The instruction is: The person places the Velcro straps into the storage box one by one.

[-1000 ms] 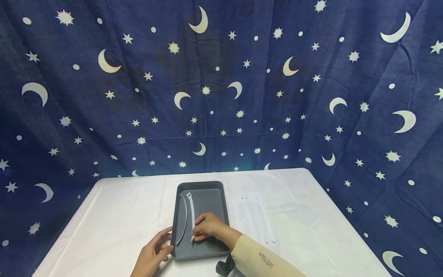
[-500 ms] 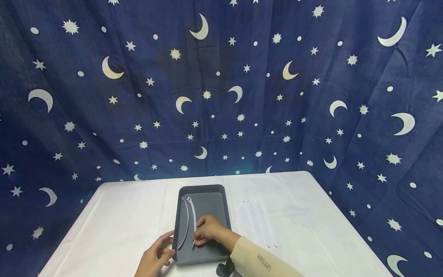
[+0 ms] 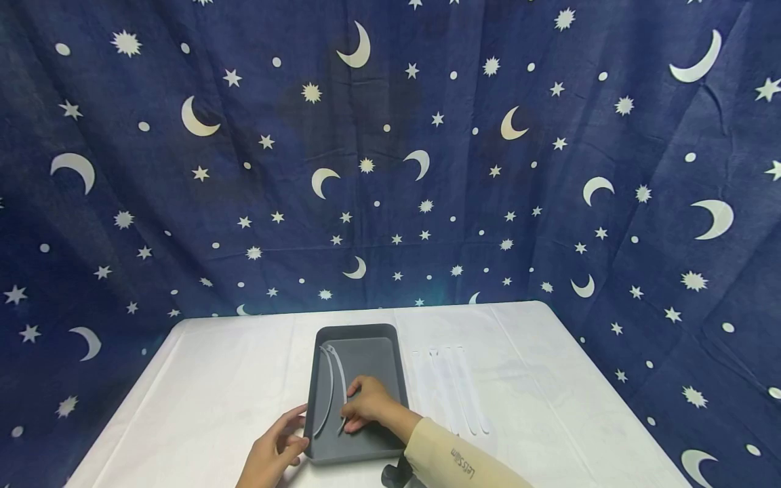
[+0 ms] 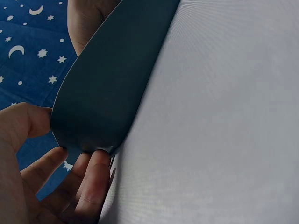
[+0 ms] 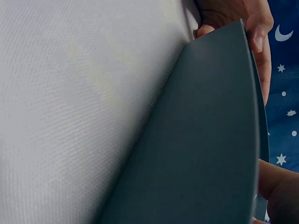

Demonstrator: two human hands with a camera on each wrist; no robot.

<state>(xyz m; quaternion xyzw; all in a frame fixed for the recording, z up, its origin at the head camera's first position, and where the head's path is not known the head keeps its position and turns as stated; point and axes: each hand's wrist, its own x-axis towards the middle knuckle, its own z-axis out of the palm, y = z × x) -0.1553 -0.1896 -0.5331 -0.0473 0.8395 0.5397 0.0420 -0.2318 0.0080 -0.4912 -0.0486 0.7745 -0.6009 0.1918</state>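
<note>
White strap [image 3: 342,376]: lay in the gray tray [image 3: 372,359] near a second strap [image 3: 332,388]. Gripped the tray's near left corner with the left hand [image 3: 274,447], pinched the strap toward its near end with the right hand [image 3: 368,401]. Seemed mid-placement; probably called next for aligning, then a gentle release. Saw more straps [image 3: 474,395] on the table [image 3: 232,379] to the right; a starry curtain [image 3: 390,203] beyond.

Two strips [image 3: 332,388] are in the tray [image 3: 378,359], left of more strips [image 3: 473,391] on the table [image 3: 238,373] before the curtain [image 3: 274,190].
</note>
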